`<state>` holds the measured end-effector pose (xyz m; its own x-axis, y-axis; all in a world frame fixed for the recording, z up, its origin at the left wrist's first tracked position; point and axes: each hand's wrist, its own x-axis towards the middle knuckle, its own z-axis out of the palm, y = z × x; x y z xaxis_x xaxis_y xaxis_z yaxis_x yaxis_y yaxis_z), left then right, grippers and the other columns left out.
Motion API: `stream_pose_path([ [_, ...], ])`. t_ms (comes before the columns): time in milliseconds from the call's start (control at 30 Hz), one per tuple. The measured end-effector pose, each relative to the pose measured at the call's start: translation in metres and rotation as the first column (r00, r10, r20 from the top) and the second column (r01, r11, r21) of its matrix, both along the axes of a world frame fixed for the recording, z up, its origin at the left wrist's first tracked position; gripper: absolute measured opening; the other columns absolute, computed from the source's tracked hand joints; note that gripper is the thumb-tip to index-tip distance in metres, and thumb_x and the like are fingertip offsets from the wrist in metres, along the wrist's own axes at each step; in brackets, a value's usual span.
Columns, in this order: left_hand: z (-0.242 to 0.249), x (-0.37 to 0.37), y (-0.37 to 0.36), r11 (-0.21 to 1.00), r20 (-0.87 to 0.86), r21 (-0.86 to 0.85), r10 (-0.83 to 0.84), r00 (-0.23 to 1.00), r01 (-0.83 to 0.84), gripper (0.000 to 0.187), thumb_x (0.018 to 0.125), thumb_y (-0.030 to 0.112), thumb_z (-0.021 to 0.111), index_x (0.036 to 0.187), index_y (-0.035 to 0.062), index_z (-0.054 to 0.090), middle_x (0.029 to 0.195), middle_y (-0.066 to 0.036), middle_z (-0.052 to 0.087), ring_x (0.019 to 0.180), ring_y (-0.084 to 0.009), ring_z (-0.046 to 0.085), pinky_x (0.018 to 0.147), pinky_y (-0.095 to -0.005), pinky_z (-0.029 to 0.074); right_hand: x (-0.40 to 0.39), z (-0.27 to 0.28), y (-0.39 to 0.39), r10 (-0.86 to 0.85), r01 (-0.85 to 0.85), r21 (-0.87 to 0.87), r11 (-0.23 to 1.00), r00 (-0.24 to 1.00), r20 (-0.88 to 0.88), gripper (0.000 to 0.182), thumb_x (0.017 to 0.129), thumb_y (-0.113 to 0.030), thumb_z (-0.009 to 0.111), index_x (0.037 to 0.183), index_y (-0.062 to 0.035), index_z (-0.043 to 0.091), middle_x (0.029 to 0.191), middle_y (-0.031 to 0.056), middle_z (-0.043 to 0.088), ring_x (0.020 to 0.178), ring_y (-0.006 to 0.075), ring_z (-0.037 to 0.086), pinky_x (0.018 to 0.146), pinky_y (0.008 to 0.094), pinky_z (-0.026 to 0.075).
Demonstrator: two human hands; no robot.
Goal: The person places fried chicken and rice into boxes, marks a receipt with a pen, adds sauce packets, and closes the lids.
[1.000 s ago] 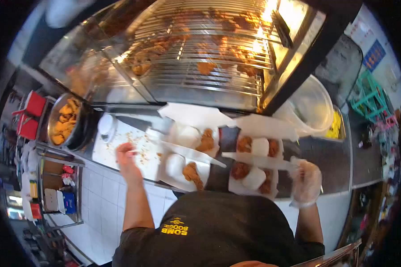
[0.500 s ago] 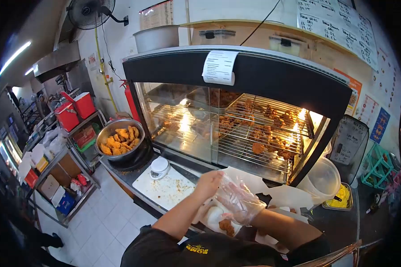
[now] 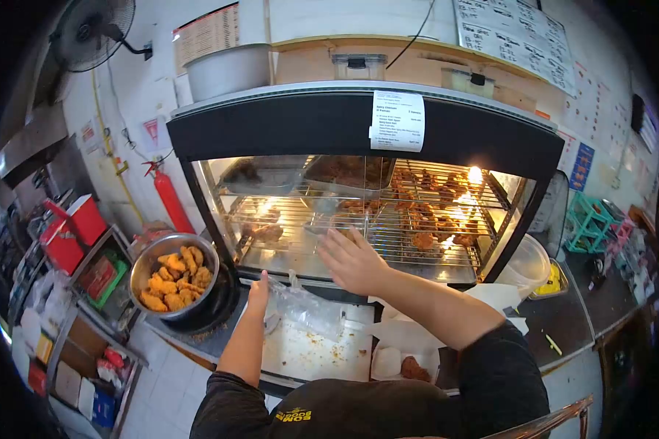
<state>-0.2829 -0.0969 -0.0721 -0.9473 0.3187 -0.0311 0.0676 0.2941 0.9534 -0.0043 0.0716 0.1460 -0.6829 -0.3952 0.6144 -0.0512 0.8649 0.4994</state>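
My left hand (image 3: pixel 258 294) is closed on a clear plastic glove (image 3: pixel 307 311), which hangs out to the right over a white cutting board (image 3: pixel 318 351) strewn with crumbs. My bare right hand (image 3: pixel 355 263) reaches up with fingers spread flat at the sliding glass door (image 3: pixel 322 219) of the food warmer (image 3: pixel 285 135). Fried chicken pieces lie on wire racks behind the glass. Close to my body, an open paper box (image 3: pixel 436 358) contains a white mound of rice (image 3: pixel 388 362) and a piece of fried chicken (image 3: pixel 415 368).
At the left, a metal pot (image 3: pixel 211 271) holds several fried chicken pieces (image 3: pixel 176 278). A clear plastic tub (image 3: pixel 527 263) and a tray of yellow food (image 3: pixel 553 282) stand right of the warmer. A receipt (image 3: pixel 397 121) hangs on its front. A fire extinguisher (image 3: pixel 170 197) is on the wall.
The clear glove has come off my right hand and is now in my left. My right hand has moved up to the warmer's glass, my left hand leftward. The view has turned left.
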Motion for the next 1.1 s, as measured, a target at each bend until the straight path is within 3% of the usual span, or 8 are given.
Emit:
stream_pose_path([
  [100,0.008,-0.006,0.007,0.992,-0.214,0.119,0.065,0.975,-0.039,0.067,0.085,0.055,0.051,0.119,-0.0026,0.045,0.131,-0.027,0.034,0.122,-0.0352,0.033,0.103,-0.0401,0.026,-0.068,0.0,-0.003,-0.157,0.159,0.026,0.987,0.985,-0.07,0.069,0.076,-0.043,0.059,0.135,-0.0127,0.038,0.139,0.0076,0.037,0.133,0.0253,0.026,0.104,0.0552,0.021],
  [167,0.02,0.01,0.007,0.988,-0.459,0.137,0.131,0.878,-0.076,0.058,0.086,0.043,0.056,0.12,-0.0022,0.043,0.135,-0.027,0.028,0.124,-0.0366,0.03,0.104,-0.0436,0.023,-0.1,-0.007,0.011,-0.223,0.228,0.036,0.973,0.97,-0.099,0.073,0.079,-0.048,0.054,0.14,-0.015,0.031,0.144,0.0053,0.03,0.137,0.024,0.017,0.108,0.0549,0.014],
  [200,0.029,0.02,0.003,0.991,-0.522,0.129,0.089,0.849,-0.025,0.056,0.085,0.04,0.057,0.119,-0.0021,0.043,0.136,-0.027,0.026,0.125,-0.0373,0.029,0.104,-0.0444,0.022,-0.111,-0.013,0.021,-0.338,0.352,0.099,0.931,0.932,-0.131,0.074,0.083,-0.055,0.046,0.142,-0.016,0.026,0.15,0.0037,0.018,0.14,0.0223,0.003,0.11,0.0544,0.005],
  [400,0.073,0.054,-0.025,0.983,-0.72,0.082,-0.054,0.692,0.162,0.048,0.083,0.025,0.061,0.118,-0.0019,0.043,0.142,-0.026,0.015,0.128,-0.0398,0.022,0.105,-0.0471,0.018,-0.113,-0.016,0.056,-0.295,0.326,0.164,0.931,0.937,-0.185,0.068,0.086,-0.053,0.042,0.141,-0.0166,0.029,0.149,0.0021,0.021,0.139,0.0196,0.011,0.111,0.0511,-0.003],
  [700,0.094,0.062,-0.015,0.894,-0.762,0.158,-0.159,0.627,0.419,0.048,0.081,0.026,0.061,0.118,-0.0007,0.045,0.141,-0.027,0.016,0.128,-0.0418,0.022,0.104,-0.049,0.019,-0.079,-0.017,0.078,-0.253,0.294,0.143,0.945,0.935,-0.249,0.068,0.083,-0.052,0.045,0.14,-0.0169,0.032,0.145,0.0014,0.031,0.137,0.0208,0.019,0.112,0.048,-0.001],
  [900,0.139,0.054,0.021,0.958,-0.902,-0.041,-0.157,0.403,0.282,0.055,0.078,0.031,0.063,0.121,0.0013,0.043,0.14,-0.025,0.022,0.129,-0.0421,0.021,0.103,-0.0561,0.018,-0.023,-0.017,0.11,-0.294,0.335,0.151,0.93,0.924,-0.245,0.061,0.082,-0.045,0.048,0.137,-0.0193,0.038,0.142,0.0015,0.036,0.135,0.0226,0.024,0.112,0.0474,0.005],
  [1000,0.146,0.032,0.055,0.997,-0.996,-0.065,-0.067,0.067,0.028,0.058,0.074,0.032,0.062,0.122,0.0051,0.043,0.14,-0.021,0.024,0.131,-0.0403,0.018,0.102,-0.0629,0.012,0.012,-0.016,0.132,-0.296,0.332,0.124,0.935,0.924,-0.241,0.06,0.079,-0.039,0.054,0.134,-0.0197,0.041,0.139,0.0019,0.039,0.133,0.0229,0.027,0.112,0.0474,0.007],
  [1100,0.142,0.008,0.077,0.99,-0.996,0.068,0.074,0.047,-0.126,0.058,0.071,0.03,0.062,0.122,0.0087,0.044,0.139,-0.018,0.027,0.133,-0.0384,0.016,0.101,-0.0671,0.007,0.053,-0.015,0.153,-0.287,0.314,0.073,0.947,0.925,-0.248,0.057,0.074,-0.031,0.06,0.128,-0.0198,0.048,0.135,0.0024,0.043,0.13,0.0224,0.033,0.11,0.0488,0.012],
])
